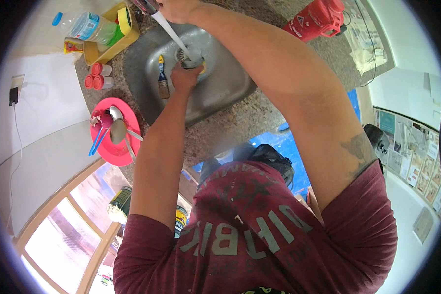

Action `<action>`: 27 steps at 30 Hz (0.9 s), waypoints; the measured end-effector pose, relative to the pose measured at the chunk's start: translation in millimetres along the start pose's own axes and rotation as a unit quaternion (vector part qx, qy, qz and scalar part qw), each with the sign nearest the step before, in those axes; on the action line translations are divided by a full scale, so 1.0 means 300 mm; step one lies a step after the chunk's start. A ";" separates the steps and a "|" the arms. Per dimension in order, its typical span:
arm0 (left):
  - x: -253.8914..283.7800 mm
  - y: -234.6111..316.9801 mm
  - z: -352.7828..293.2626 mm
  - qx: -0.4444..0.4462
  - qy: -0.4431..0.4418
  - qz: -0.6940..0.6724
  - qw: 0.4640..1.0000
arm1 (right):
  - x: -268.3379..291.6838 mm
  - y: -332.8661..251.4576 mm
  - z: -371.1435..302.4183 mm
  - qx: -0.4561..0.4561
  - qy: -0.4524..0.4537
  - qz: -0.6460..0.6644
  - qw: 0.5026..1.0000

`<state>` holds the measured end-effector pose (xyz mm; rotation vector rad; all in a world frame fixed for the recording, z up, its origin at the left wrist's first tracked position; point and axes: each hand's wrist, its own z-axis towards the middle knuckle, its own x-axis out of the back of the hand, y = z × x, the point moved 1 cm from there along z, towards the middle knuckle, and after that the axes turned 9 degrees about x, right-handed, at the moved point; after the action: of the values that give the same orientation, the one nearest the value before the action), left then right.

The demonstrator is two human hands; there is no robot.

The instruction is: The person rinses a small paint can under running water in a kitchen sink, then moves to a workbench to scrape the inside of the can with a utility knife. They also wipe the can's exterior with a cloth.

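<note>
In the steel sink (pixel 215 98), my left hand (pixel 185 77) is closed around a clear round cup (pixel 195 52), with a bit of yellow showing at its side. A white stream of water (pixel 172 34) runs from the faucet (pixel 146 6) into the cup. My right hand (pixel 180 11) reaches across to the faucet at the top edge, its fingers closed against it and partly cut off by the frame. Left of my left hand, a paintbrush (pixel 161 73) with a yellow and blue handle lies in the basin, bristles toward me.
A yellow caddy (pixel 94 55) with a plastic bottle (pixel 87 27) and a sponge (pixel 124 20) stands left of the sink. Nearby are red-lidded small jars (pixel 102 69) and a pink plate (pixel 111 104) with spoons. A red jug (pixel 314 22) stands on the counter's far right.
</note>
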<state>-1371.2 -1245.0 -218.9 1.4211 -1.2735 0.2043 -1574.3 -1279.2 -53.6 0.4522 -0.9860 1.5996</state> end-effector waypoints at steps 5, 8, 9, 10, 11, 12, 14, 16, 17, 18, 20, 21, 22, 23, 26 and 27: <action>-0.069 -0.062 0.034 0.023 -0.043 -0.019 0.999 | 0.032 -0.031 0.001 -0.029 -0.026 0.038 0.998; -0.056 -0.020 -0.003 -0.009 0.014 -0.052 0.998 | 0.060 -0.027 -0.007 -0.039 -0.047 0.049 0.997; -0.034 0.008 -0.030 -0.039 0.031 -0.060 0.997 | 0.062 -0.027 -0.012 -0.050 -0.045 0.044 0.997; -0.019 0.028 -0.035 -0.062 0.022 -0.046 0.997 | 0.062 -0.028 -0.015 -0.061 -0.042 0.039 0.996; 0.001 0.039 -0.036 -0.081 0.018 -0.033 0.996 | 0.061 -0.042 -0.007 -0.067 -0.040 0.037 0.996; 0.012 0.043 -0.035 -0.100 0.014 -0.020 0.995 | 0.065 -0.052 -0.006 -0.070 -0.050 0.046 0.995; 0.012 0.030 -0.021 -0.075 0.075 -0.058 0.993 | 0.073 -0.054 -0.012 -0.079 -0.069 0.059 0.993; 0.001 0.007 -0.012 -0.091 0.073 -0.055 0.992 | 0.075 -0.050 -0.015 -0.072 -0.061 0.045 0.995; 0.008 0.000 -0.004 -0.117 0.045 -0.032 0.992 | 0.076 -0.052 -0.005 -0.065 -0.054 0.038 0.996; 0.013 -0.005 0.006 -0.144 0.018 -0.008 0.989 | 0.079 -0.055 -0.003 -0.062 -0.051 0.040 0.996; 0.025 0.003 0.001 -0.122 0.032 -0.060 0.990 | 0.087 -0.060 -0.020 -0.058 -0.045 0.045 0.996; 0.035 0.009 -0.010 -0.110 0.038 -0.086 0.990 | 0.090 -0.063 -0.024 -0.068 -0.049 0.050 0.995; 0.042 0.007 -0.013 -0.133 0.021 -0.090 0.987 | 0.092 -0.066 -0.025 -0.077 -0.053 0.055 0.994; 0.050 0.007 -0.014 -0.156 0.006 -0.096 0.983 | 0.093 -0.065 -0.022 -0.085 -0.058 0.059 0.993; 0.054 0.013 -0.039 -0.164 0.025 -0.083 0.983 | 0.091 -0.050 -0.012 -0.079 -0.089 0.077 0.990; 0.051 0.022 -0.053 -0.156 0.040 -0.074 0.984 | 0.082 -0.045 -0.013 -0.073 -0.075 0.058 0.993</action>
<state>-1361.9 -1239.5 -198.7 1.2178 -1.0753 -0.0383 -1567.6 -1261.0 -32.8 0.4257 -1.2539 1.6015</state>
